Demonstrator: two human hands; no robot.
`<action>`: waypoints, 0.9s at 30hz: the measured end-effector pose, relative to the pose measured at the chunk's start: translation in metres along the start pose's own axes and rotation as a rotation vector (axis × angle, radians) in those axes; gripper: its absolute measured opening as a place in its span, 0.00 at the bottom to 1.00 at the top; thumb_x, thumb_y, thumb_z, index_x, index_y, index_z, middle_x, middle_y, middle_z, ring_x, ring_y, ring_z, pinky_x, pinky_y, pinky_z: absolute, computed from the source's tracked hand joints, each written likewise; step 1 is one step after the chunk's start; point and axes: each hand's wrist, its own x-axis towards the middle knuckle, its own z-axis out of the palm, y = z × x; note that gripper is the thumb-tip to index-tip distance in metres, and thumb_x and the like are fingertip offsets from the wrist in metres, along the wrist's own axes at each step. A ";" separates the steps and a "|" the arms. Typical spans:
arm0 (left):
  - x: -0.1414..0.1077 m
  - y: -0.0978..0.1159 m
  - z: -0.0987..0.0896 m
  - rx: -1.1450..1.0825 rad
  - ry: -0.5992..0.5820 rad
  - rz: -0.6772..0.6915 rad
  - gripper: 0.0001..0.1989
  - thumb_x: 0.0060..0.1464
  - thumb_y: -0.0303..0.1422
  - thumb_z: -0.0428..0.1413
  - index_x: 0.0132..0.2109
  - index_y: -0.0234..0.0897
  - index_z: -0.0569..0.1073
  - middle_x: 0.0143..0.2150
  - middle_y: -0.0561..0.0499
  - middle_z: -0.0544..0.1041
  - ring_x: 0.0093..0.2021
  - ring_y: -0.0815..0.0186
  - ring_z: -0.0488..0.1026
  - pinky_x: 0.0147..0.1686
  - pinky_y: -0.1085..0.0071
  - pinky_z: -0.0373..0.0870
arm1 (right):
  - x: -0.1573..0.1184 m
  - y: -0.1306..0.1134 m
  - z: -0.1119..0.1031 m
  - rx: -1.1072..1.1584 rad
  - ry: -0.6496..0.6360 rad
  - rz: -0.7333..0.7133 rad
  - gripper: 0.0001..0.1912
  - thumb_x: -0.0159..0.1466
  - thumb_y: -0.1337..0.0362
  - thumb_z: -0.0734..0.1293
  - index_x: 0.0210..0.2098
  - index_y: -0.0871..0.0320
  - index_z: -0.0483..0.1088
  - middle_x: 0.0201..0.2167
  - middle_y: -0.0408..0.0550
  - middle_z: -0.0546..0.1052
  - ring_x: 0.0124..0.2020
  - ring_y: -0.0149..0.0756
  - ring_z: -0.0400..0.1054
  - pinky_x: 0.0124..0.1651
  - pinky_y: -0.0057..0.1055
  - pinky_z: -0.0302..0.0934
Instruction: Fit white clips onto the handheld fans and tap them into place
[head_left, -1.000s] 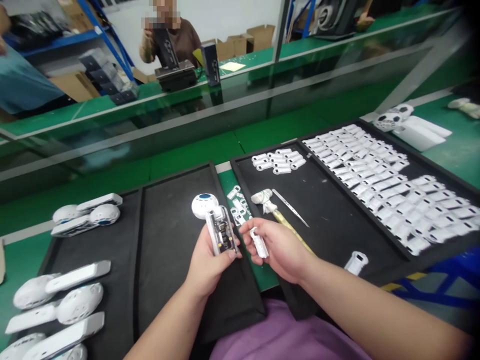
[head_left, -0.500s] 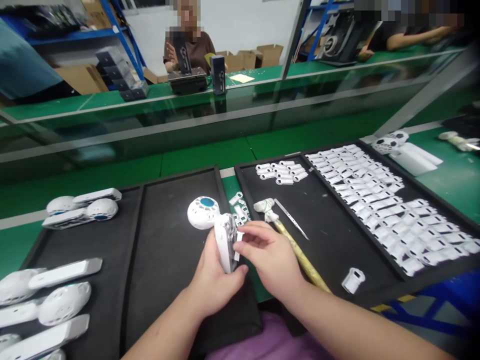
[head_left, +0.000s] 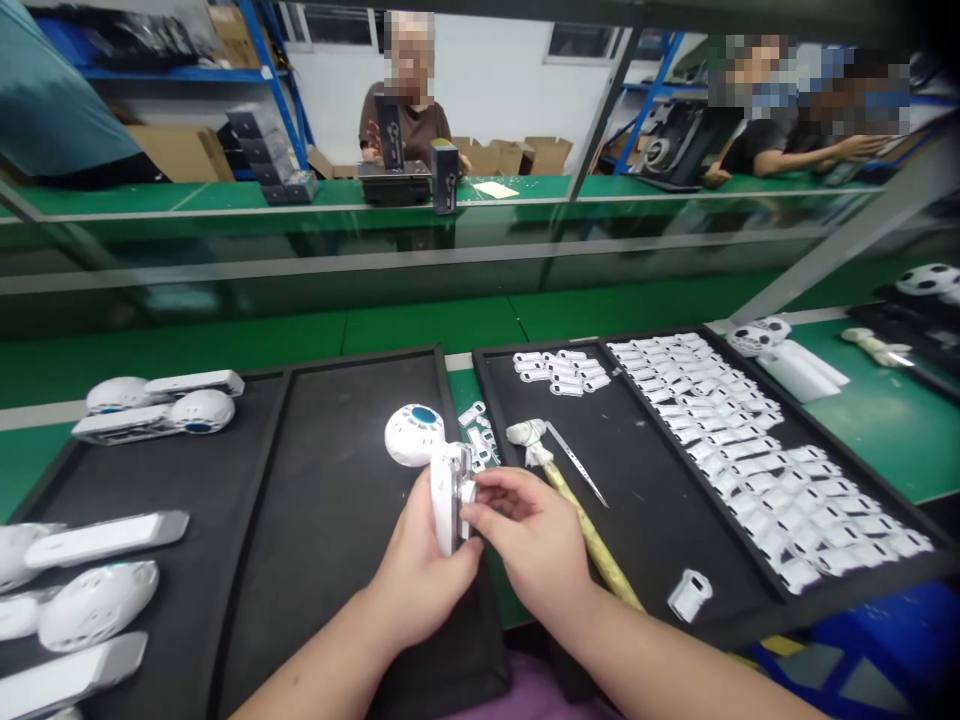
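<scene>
My left hand point(head_left: 420, 575) is closed around the handle of a white handheld device point(head_left: 446, 500). Its round slotted head point(head_left: 415, 434), with a blue centre, points away from me. The open side of the handle, showing inner parts, faces right. There my right hand point(head_left: 536, 530) pinches a small white piece point(head_left: 469, 495) between thumb and fingers, against or very close to the handle; its exact contact is hidden. Just beyond my right fingers lie several small white and grey parts point(head_left: 477, 430). A hammer with a wrapped head point(head_left: 527, 434) and yellow handle point(head_left: 596, 545) rests beside my right hand.
More white devices point(head_left: 112, 540) lie in the left black tray point(head_left: 330, 600). The right tray point(head_left: 645, 500) holds rows of white plates point(head_left: 750, 450), a loose plate point(head_left: 690, 595) and a thin metal strip point(head_left: 576, 462). Co-workers sit beyond the green bench point(head_left: 420, 320).
The camera view has tilted upward a little. My right fingers have brought the white piece closer to the handle, which my left hand has turned slightly.
</scene>
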 end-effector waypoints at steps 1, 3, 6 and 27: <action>0.000 0.000 0.000 -0.005 0.000 -0.005 0.30 0.55 0.26 0.59 0.63 0.43 0.60 0.62 0.44 0.70 0.61 0.55 0.70 0.61 0.57 0.65 | 0.000 0.000 0.000 -0.046 -0.003 -0.047 0.11 0.52 0.68 0.77 0.36 0.55 0.80 0.36 0.47 0.79 0.34 0.35 0.74 0.40 0.31 0.72; 0.000 0.002 0.001 -0.032 -0.004 -0.015 0.28 0.56 0.26 0.59 0.62 0.42 0.61 0.62 0.44 0.70 0.61 0.54 0.69 0.61 0.58 0.65 | 0.001 0.001 0.001 -0.126 -0.015 -0.138 0.09 0.54 0.67 0.76 0.36 0.54 0.80 0.40 0.47 0.78 0.35 0.34 0.74 0.40 0.31 0.72; 0.002 0.005 0.000 -0.152 0.004 -0.033 0.27 0.55 0.28 0.60 0.60 0.40 0.63 0.58 0.44 0.72 0.58 0.56 0.71 0.59 0.60 0.67 | 0.005 0.002 -0.005 -0.252 -0.076 -0.272 0.11 0.59 0.64 0.73 0.43 0.54 0.79 0.44 0.49 0.77 0.39 0.36 0.74 0.42 0.33 0.73; 0.018 0.031 -0.018 -0.747 0.117 -0.166 0.21 0.37 0.24 0.58 0.43 0.33 0.69 0.29 0.51 0.76 0.24 0.66 0.71 0.25 0.69 0.70 | -0.033 -0.025 -0.107 -0.886 -0.138 -0.524 0.13 0.73 0.57 0.55 0.44 0.54 0.67 0.25 0.47 0.76 0.23 0.37 0.73 0.27 0.30 0.66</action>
